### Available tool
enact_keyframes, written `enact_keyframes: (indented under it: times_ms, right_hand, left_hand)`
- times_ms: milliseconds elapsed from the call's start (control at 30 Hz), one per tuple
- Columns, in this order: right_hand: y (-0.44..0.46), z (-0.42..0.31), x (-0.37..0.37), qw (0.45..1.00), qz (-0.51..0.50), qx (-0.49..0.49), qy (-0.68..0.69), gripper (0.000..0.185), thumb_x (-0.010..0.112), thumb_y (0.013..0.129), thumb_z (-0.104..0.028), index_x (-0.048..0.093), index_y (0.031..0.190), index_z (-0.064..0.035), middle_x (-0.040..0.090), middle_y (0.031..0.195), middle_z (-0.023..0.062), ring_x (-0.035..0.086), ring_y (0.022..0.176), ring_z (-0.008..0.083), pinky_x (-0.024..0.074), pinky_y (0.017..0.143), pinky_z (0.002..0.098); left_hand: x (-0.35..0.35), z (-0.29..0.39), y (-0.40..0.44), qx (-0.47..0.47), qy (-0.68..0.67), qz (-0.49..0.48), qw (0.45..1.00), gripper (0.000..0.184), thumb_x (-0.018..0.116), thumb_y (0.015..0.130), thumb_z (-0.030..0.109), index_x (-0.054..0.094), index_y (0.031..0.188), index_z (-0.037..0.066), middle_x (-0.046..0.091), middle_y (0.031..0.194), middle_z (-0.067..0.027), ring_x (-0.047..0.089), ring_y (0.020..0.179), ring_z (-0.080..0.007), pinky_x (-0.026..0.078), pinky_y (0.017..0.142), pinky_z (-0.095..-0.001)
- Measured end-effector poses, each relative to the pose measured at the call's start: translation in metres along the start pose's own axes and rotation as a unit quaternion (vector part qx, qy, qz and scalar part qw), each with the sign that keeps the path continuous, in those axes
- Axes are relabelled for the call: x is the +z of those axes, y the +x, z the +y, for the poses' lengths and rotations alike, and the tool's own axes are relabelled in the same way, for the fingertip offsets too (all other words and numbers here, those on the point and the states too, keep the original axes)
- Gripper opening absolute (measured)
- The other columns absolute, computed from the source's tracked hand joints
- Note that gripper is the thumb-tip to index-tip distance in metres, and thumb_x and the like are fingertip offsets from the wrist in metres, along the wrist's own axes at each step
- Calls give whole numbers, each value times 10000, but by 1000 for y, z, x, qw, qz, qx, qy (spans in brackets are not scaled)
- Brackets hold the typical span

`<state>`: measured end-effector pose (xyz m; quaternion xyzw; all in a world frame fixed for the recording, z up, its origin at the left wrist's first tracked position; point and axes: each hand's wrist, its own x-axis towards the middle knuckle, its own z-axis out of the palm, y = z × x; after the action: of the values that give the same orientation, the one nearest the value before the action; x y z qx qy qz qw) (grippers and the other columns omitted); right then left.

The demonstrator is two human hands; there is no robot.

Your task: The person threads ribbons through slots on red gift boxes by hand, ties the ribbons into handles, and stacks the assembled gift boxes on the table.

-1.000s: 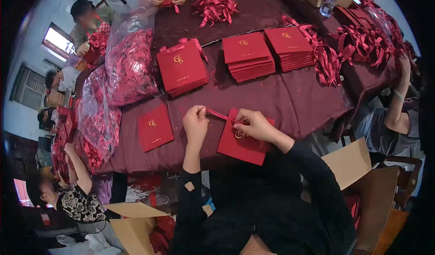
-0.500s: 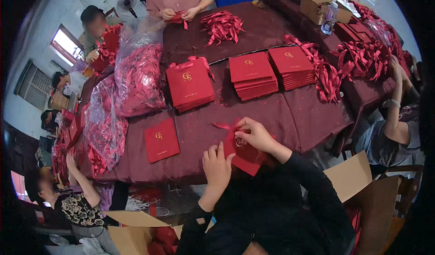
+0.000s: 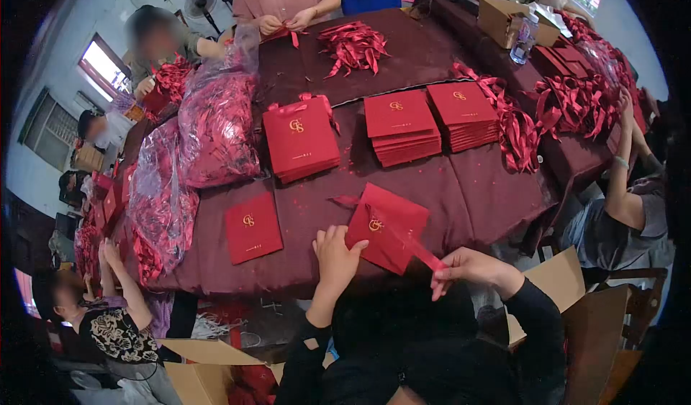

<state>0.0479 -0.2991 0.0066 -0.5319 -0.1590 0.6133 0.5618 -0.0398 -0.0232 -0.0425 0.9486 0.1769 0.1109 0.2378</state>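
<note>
Nearest to me, taking twelve o'clock as straight across from the person, the right hand [image 3: 469, 270] is closed in a pinch, thumb and fingers gripping one end of a red ribbon [image 3: 423, 255]. The left hand [image 3: 336, 256], at eight o'clock from the red bag [image 3: 394, 216], is loosely half open; its thumb meets the bag's corner, though whether it presses I can't tell.

That bag lies flat on the cloth-covered table [image 3: 439, 185], between the hands, gold print up. It sits askew: its sides look almost equal, the slightly longer pair running from one o'clock to seven, so I'd take that as its long axis. Which edge is its top, I can't settle. The ribbon slants across it towards four o'clock, with a loose tail beyond the edge at ten.

I'd call this bag part-way along: ribbon on it, ends loose, no bow visible. At nine o'clock a single flat bag [image 3: 254, 229] shows no ribbon.

Farther off, between ten and eleven, the left stack [image 3: 301, 142] has ribbon along its top edge, so looks further on. The middle stack [image 3: 403, 128] at twelve and right stack [image 3: 463, 117] at one show none on their upper faces. Beyond, just short of twelve, lies a loose ribbon pile [image 3: 353, 45], apparently unused.
</note>
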Motion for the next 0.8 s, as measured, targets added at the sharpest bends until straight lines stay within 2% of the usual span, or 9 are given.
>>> enact_keyframes:
  times_ms: [133,200,233,300,367,433,500,633,800]
  right_hand:
    - [-17,-8,-2,998,-55,-11,-1,291,508,970,-205,674,996,33,687,984,116,628,994,199,467,878,312]
    - [-17,-8,-4,976,-76,-161,-127,286,557,941,-223,692,998,22,659,1063,111,522,1162,205,395,956,324]
    - [-18,-13,2,982,-38,-165,-81,285,610,903,-249,707,988,5,638,1081,95,440,1219,200,328,1008,329]
    - [-7,6,-4,980,6,-191,50,323,631,888,-290,703,886,25,652,963,101,509,795,136,408,737,273]
    - [14,-3,14,934,18,-272,232,266,598,922,-227,642,921,35,646,844,62,410,627,67,354,601,223]
    - [47,8,17,909,71,-330,245,191,588,924,-140,631,994,32,637,825,37,426,601,58,357,582,208]
    - [68,2,35,922,238,-285,112,139,602,906,-82,642,988,22,637,826,35,478,610,57,380,572,203]
    - [105,9,40,927,255,-274,18,151,633,852,-2,645,1003,12,667,852,65,620,727,101,491,655,228]
    - [128,13,41,907,306,-282,-62,142,619,861,-6,638,999,23,666,812,62,619,681,99,493,616,227]
  left_hand:
    - [4,-9,2,2,-24,-2,1000,359,730,749,281,629,990,36,604,961,-97,511,944,-311,380,836,-440]
    - [11,-15,-2,-23,-66,14,997,319,713,773,255,640,1003,46,616,951,-77,518,939,-295,382,838,-432]
    - [6,-11,-3,-37,-76,8,996,300,697,792,219,645,1041,59,621,947,-82,525,928,-284,385,849,-423]
    - [0,-6,-3,-70,-113,8,991,280,699,791,201,657,1038,74,625,943,-81,536,889,-267,387,866,-414]
    - [-1,-6,0,-117,-169,13,979,322,741,759,189,672,1052,75,602,875,-111,547,804,-241,436,801,-371]
    - [5,-9,-2,-120,-181,36,975,341,748,753,180,673,1070,76,592,863,-118,552,799,-230,456,763,-359]
    - [7,-10,-4,-139,-185,28,972,323,741,759,169,680,1065,85,595,879,-115,565,809,-227,464,767,-363]
    - [12,-18,-5,-123,-227,39,965,310,725,773,141,682,1074,84,602,882,-129,598,825,-238,476,776,-356]
    - [-5,-8,-4,-130,-254,19,958,296,708,783,112,683,1076,77,614,900,-141,616,836,-238,489,776,-348]
